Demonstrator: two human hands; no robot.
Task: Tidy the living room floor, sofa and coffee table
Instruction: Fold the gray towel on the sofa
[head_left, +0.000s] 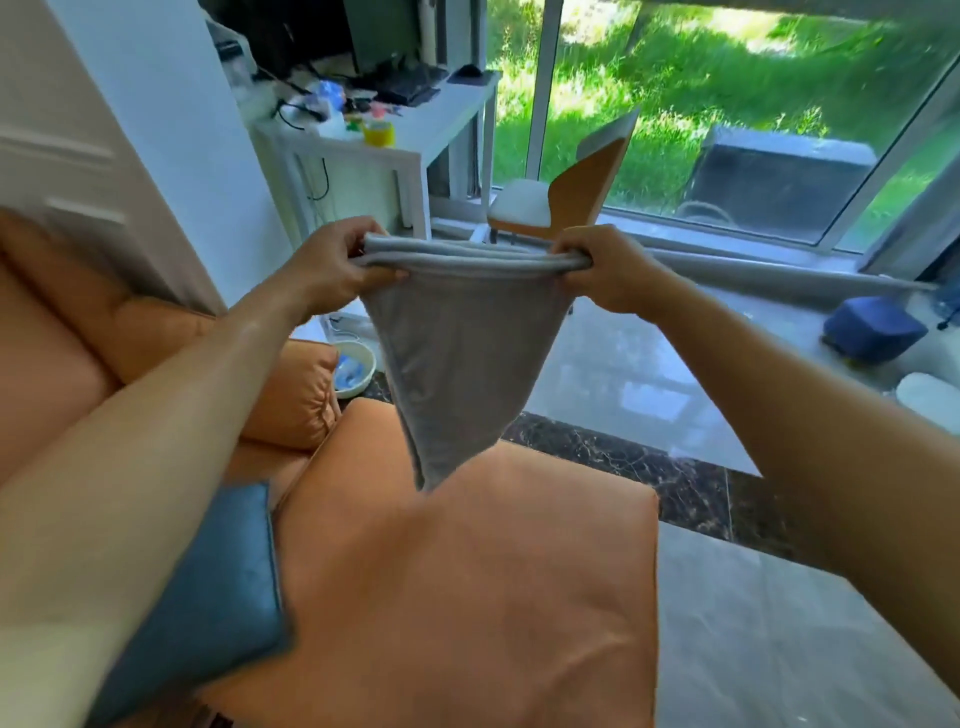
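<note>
A grey cloth (460, 358) hangs in the air above the orange sofa (467, 597), folded along its top edge and tapering to a point below. My left hand (337, 265) grips the top edge at its left end. My right hand (602, 270) grips the right end, so the edge is stretched level between both hands. The cloth's lower tip hangs just above the sofa seat, and whether it touches the seat is unclear.
A blue cushion (208, 597) lies on the sofa under my left forearm. A white bowl (356, 369) sits on the floor beside the sofa. Farther off are a cluttered white desk (415, 130), an orange chair (571, 192), a blue pouf (872, 327) and large windows.
</note>
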